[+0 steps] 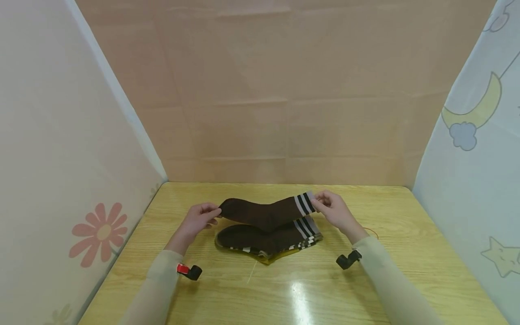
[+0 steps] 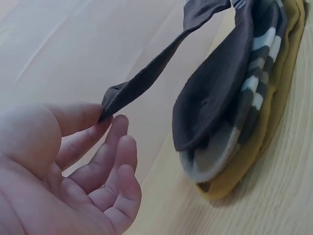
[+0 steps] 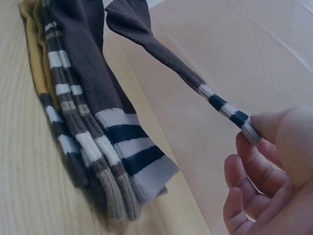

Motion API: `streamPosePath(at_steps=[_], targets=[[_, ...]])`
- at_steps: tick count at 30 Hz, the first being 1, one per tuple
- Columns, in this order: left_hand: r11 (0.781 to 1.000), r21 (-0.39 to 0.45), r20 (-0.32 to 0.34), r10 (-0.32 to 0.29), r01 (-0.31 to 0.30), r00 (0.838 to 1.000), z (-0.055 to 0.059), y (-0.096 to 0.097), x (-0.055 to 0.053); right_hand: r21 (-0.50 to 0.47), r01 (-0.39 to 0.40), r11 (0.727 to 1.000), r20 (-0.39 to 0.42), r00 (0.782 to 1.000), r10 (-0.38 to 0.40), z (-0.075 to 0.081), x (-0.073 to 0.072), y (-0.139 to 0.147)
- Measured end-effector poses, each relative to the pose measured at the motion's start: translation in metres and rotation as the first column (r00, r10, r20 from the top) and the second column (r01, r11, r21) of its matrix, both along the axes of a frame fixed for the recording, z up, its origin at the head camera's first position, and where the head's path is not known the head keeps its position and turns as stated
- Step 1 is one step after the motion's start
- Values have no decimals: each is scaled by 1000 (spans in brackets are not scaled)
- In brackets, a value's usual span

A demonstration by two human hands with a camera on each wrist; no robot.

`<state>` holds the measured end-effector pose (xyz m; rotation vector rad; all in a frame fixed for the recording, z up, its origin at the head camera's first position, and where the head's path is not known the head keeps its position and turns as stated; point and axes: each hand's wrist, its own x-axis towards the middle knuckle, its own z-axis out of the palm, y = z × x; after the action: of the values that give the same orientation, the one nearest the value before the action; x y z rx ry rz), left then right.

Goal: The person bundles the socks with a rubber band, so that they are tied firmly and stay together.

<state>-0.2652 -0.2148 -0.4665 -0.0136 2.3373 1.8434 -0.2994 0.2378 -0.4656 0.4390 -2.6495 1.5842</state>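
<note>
Held brown sock: raised above the stack and stretched lengthwise, toe toward the worktop's left edge, striped cuff toward its right edge.
Sock stack: on the worktop, about midway between left and right edges, short of the far edge.
Done, as judged: layers gathered, toes and cuffs roughly aligned; brown sock uppermost, patterned socks beneath, mustard layers lowest.
Outstanding, as judged: held sock, apparently matching the uppermost, not yet laid down. Contact at its heel: cannot tell.
Left hand: thumb and forefinger pinch the toe tip; other fingers loosely curved, off the fabric.
Right hand: thumb and finger pinch the cuff end; remaining fingers curved below.
Forearms: angled inward from the near side, hands well apart.
</note>
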Motion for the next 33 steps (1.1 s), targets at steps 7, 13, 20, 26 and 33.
streamPosePath(at_steps=[7, 13, 20, 26, 33], targets=[[1000, -18, -24, -12, 12, 1000, 3, -2, 9, 12, 6, 1000, 20, 1000, -6, -2, 7, 3], [1000, -12, -15, -16, 16, 1000, 3, -4, 15, 25, 5, 1000, 46, 999, -6, 0, 15, 2], [999, -7, 1, -33, 33, 999, 2, -7, 21, 28, -21, 999, 76, 997, 19, 8, 25, -1], [998, 6, 7, -60, 60, 998, 5, -11, 27, 27, -29, 999, 67, 997, 27, -3, 23, 2], [994, 21, 29, -105, 104, 994, 1, -14, 30, 37, -47, 998, 84, 996, 44, -14, 21, 7]])
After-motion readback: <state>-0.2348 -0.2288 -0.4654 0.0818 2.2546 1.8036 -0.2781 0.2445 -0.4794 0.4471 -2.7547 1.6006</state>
